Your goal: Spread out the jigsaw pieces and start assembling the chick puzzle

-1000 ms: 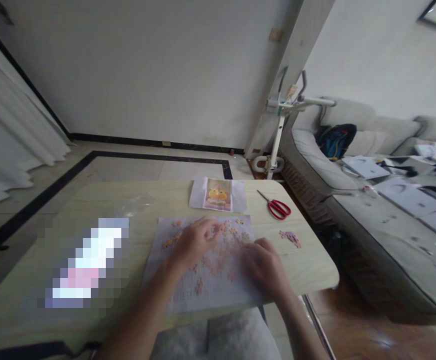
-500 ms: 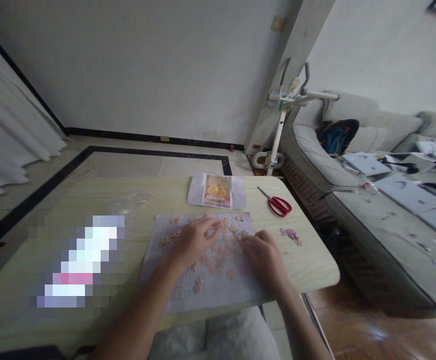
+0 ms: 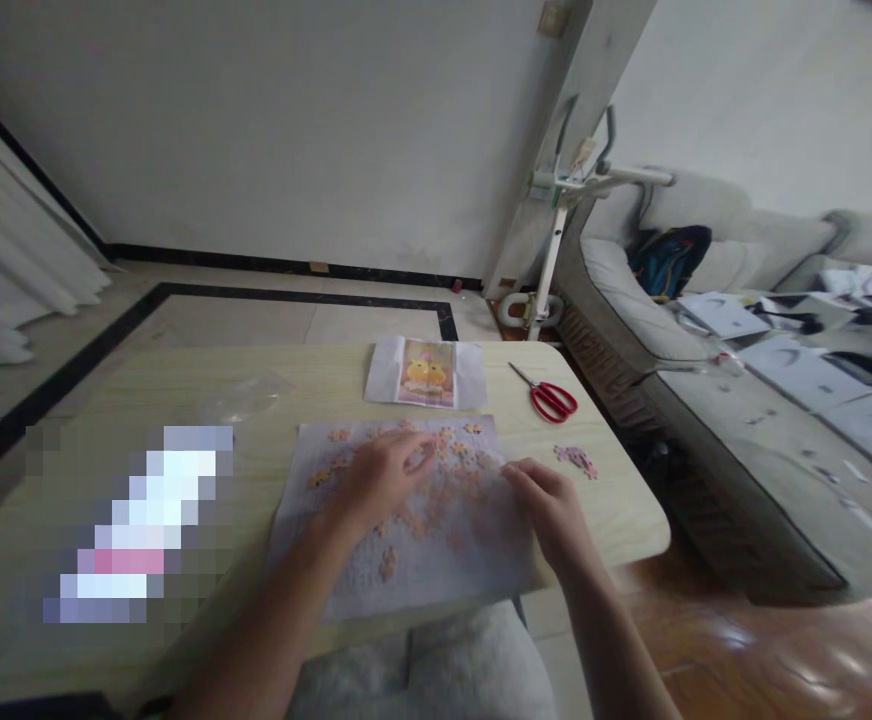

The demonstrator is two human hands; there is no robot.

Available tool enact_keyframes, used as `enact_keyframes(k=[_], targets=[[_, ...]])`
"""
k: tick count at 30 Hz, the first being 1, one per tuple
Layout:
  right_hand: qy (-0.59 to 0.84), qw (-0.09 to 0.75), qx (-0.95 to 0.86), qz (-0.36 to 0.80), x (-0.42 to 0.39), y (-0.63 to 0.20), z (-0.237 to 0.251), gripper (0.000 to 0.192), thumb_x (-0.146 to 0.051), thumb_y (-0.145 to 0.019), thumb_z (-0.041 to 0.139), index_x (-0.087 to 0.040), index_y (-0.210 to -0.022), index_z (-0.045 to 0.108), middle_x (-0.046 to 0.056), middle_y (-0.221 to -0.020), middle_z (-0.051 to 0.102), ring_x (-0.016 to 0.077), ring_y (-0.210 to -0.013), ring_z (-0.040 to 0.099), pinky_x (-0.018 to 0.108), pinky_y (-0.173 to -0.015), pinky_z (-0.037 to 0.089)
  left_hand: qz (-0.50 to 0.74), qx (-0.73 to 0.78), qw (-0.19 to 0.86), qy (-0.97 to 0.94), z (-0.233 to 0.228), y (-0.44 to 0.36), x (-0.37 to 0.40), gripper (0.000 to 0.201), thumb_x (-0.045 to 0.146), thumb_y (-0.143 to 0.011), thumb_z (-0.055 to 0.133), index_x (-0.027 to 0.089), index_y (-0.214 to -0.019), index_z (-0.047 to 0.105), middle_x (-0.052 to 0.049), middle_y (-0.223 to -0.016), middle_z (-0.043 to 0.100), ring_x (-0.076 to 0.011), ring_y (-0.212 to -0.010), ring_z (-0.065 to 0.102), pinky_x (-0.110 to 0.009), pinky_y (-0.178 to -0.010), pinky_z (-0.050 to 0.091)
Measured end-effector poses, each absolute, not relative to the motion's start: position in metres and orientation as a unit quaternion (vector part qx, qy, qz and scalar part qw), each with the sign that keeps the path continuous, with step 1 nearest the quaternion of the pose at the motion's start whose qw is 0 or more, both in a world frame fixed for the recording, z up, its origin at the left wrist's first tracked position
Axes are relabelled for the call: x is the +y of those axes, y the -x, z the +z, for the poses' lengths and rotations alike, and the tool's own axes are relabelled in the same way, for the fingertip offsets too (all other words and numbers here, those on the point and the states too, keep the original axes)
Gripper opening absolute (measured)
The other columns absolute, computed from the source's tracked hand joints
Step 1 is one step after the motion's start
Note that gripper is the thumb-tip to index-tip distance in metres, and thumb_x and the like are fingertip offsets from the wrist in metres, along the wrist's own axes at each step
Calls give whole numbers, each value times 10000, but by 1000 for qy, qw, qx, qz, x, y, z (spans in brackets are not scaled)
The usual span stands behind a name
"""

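A white sheet of paper (image 3: pixel 436 585) lies on the table with loose orange and pink puzzle pieces (image 3: pixel 447 490) spread over it. Curled above the left-centre of the sheet, my left hand (image 3: pixel 389 468) has its thumb and index finger drawn together near the pieces. My right hand (image 3: pixel 552 505) is at the sheet's right edge, thumb and fingers pressed together. Anything in either pinch is too small or blurred to make out. Just right of that hand, a small group of pinkish-purple pieces (image 3: pixel 576 460) rests on the bare tabletop.
Behind the sheet lies a picture print (image 3: pixel 427 373) of yellow ducks on pale paper. Red-handled scissors (image 3: pixel 552 400) are at the back right of the table (image 3: pixel 623 520). Clear plastic (image 3: pixel 248 398) and a pixelated bright object (image 3: pixel 140 525) occupy the left side. A sofa (image 3: pixel 736 430) stands beyond.
My right hand has shifted right across the sheet to its edge, fingers still together. My left hand stays nearly in place over the pieces. The whole view has moved slightly.
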State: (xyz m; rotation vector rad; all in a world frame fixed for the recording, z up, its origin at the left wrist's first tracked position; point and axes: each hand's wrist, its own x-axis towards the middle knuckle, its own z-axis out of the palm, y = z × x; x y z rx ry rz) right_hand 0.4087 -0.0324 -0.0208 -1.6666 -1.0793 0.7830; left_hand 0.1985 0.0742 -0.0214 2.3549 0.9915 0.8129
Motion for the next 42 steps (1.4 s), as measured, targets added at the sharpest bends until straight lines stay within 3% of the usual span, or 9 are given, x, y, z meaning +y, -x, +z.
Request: enact_keyframes(k=[4, 9, 14, 20, 24, 29, 33, 38, 42], targets=[[699, 478, -468, 254, -37, -410, -20, 244, -384, -829, 616, -169, -758, 707, 38, -700, 647, 178, -650, 574, 285, -598, 439, 292, 339, 199, -872, -27, -198, 76, 151, 206, -865, 606, 210, -994, 685, -25, -947, 714, -175, -895, 656, -317, -899, 485], [700, 357, -615, 65, -50, -407, -31, 200, -274, -872, 546, -201, -807, 720, 57, -750, 608, 183, -697, 567, 305, -646, 458, 273, 307, 197, -890, -34, -198, 78, 122, 182, -878, 577, 190, -960, 667, -33, -974, 707, -182, -926, 633, -386, -1003, 428], [682, 322, -640, 147, -55, -412, -32, 174, -251, -865, 555, -207, -912, 717, 61, -838, 614, 180, -738, 597, 297, -672, 488, 251, 288, 220, -898, -33, -198, 78, 91, 168, -882, 573, 186, -897, 661, -29, -935, 686, -181, -935, 607, -389, -1010, 413], [691, 296, -652, 101, -21, -414, -28, 219, -240, -889, 542, -216, -1021, 716, 64, -873, 591, 192, -791, 588, 316, -735, 479, 238, 277, 209, -907, -36, -196, 78, 149, 232, -888, 588, 198, -997, 684, -48, -985, 666, -204, -985, 584, -405, -1005, 411], [693, 233, -675, 97, -17, -414, -26, 193, -196, -870, 558, -243, -931, 735, 49, -825, 564, 182, -738, 568, 289, -662, 460, 229, 291, 209, -905, -33, -194, 78, 175, 239, -922, 535, 201, -927, 706, -52, -930, 647, -199, -962, 574, -369, -936, 444], [676, 252, -674, 159, -32, -424, -26, 168, -254, -877, 571, -245, -951, 722, 51, -886, 590, 191, -798, 597, 309, -723, 487, 214, 295, 200, -910, -32, -193, 80, 164, 233, -908, 561, 192, -849, 708, -46, -879, 626, -197, -933, 564, -356, -890, 451], [655, 264, -694, 139, -18, -419, -22, 231, -232, -877, 568, -250, -1063, 703, 54, -905, 599, 186, -793, 592, 304, -731, 476, 218, 297, 203, -907, -33, -194, 80, 176, 240, -917, 548, 193, -850, 704, -46, -883, 623, -191, -921, 566, -348, -890, 451], [664, 211, -713, 78, 3, -405, -23, 132, -219, -864, 585, -241, -876, 715, 39, -778, 564, 172, -689, 545, 271, -615, 406, 216, 300, 203, -907, -32, -193, 79, 167, 233, -916, 550, 194, -874, 707, -51, -897, 627, -200, -960, 560, -350, -918, 440], [670, 240, -698, 80, 0, -411, -27, 142, -234, -874, 578, -227, -835, 714, 42, -807, 577, 173, -722, 561, 278, -661, 423, 213, 305, 200, -906, -32, -193, 78, 165, 237, -914, 558, 188, -887, 713, -60, -916, 629, -205, -958, 559, -352, -896, 446]])
